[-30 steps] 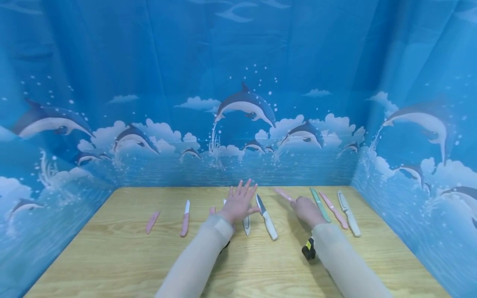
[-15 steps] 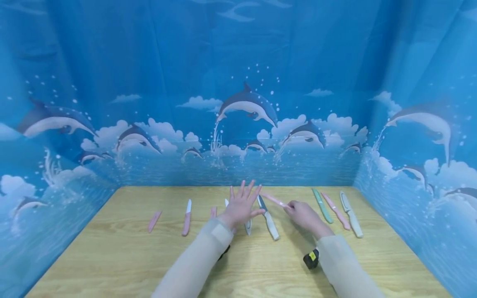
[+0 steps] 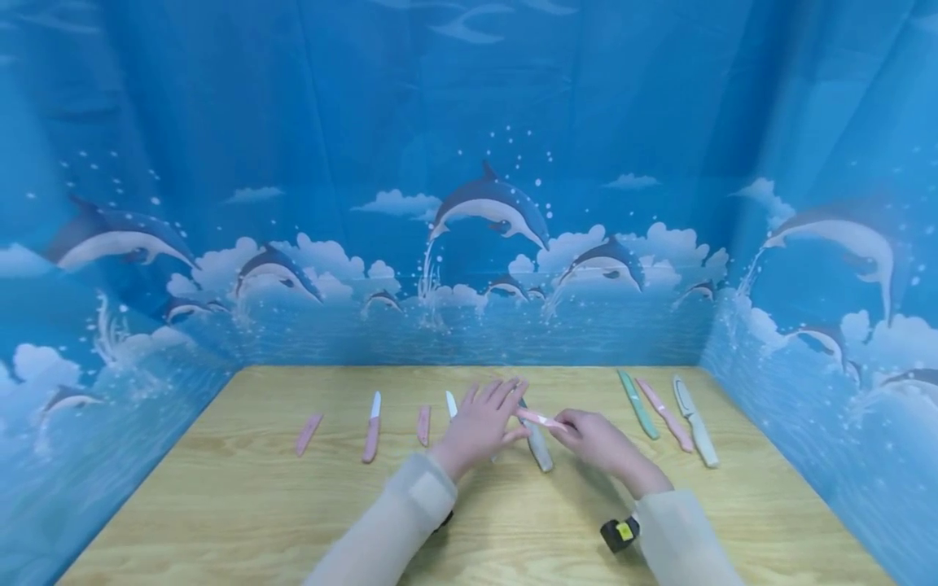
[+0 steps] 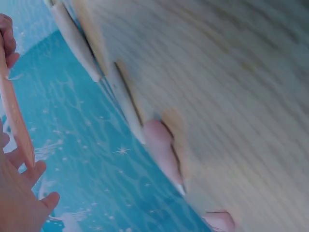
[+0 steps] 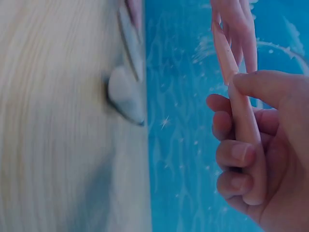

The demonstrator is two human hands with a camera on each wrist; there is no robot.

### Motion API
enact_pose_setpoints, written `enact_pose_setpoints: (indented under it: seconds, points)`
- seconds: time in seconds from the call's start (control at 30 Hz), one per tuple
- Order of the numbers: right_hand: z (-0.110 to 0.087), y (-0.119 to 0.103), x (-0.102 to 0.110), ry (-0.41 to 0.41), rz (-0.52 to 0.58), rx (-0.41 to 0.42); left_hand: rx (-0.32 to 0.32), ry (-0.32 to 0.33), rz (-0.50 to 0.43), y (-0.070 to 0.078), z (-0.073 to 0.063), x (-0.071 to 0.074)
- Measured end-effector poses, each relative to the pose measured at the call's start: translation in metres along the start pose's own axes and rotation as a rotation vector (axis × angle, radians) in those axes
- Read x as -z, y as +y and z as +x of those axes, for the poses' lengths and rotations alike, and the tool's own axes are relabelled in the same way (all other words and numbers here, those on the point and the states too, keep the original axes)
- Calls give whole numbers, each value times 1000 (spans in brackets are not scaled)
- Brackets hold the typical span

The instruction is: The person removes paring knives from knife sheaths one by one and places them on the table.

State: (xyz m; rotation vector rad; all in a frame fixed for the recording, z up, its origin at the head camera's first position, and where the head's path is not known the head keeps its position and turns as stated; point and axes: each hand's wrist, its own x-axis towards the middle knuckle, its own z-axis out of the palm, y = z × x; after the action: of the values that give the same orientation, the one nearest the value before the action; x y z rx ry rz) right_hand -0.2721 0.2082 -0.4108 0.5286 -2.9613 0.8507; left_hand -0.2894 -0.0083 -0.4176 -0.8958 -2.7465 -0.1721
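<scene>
My right hand (image 3: 597, 443) grips the handle of a pink knife (image 5: 248, 140), its fingers curled around it in the right wrist view. A pink sheath (image 5: 224, 53) covers the blade, which points left and away. My left hand (image 3: 476, 427) is at the sheath's tip, palm down with fingers extended in the head view. In the left wrist view the tip lies among the left fingers (image 4: 36, 169); I cannot tell how firmly they touch it. Below the hands lies a white-handled knife (image 3: 540, 449), its dark blade mostly hidden. Another blade (image 3: 451, 403) shows beside my left hand.
On the wooden table (image 3: 242, 505), a pink sheath (image 3: 309, 434), a bare pink knife (image 3: 371, 439) and another pink sheath (image 3: 424, 426) lie leftward. A green knife (image 3: 637, 404), a pink knife (image 3: 664, 415) and a white knife (image 3: 699, 435) lie rightward. A blue dolphin curtain (image 3: 352, 325) surrounds the table.
My right hand has brought the sheathed pink knife leftward and a little nearer. The left hand has dropped slightly and its spread fingers have drawn closer together, meeting the sheath's tip.
</scene>
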Motion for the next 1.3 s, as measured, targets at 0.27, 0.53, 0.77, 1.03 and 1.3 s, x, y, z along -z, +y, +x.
enact_pose_setpoints:
  seconds: [0.27,0.53,0.77,1.03,1.3]
  points:
    - [-11,-14,4,-19,19,42,-65,14,94,18,-8,9]
    - [-21,-21,12,-23,-6,61,-40,50,78,28,-18,15]
    - [-29,-31,17,-27,-71,112,12,82,8,33,-31,13]
    - [-26,-39,12,-39,-85,174,-2,124,-52,27,-43,14]
    - [-22,-41,11,-45,-94,190,14,118,-102,22,-46,16]
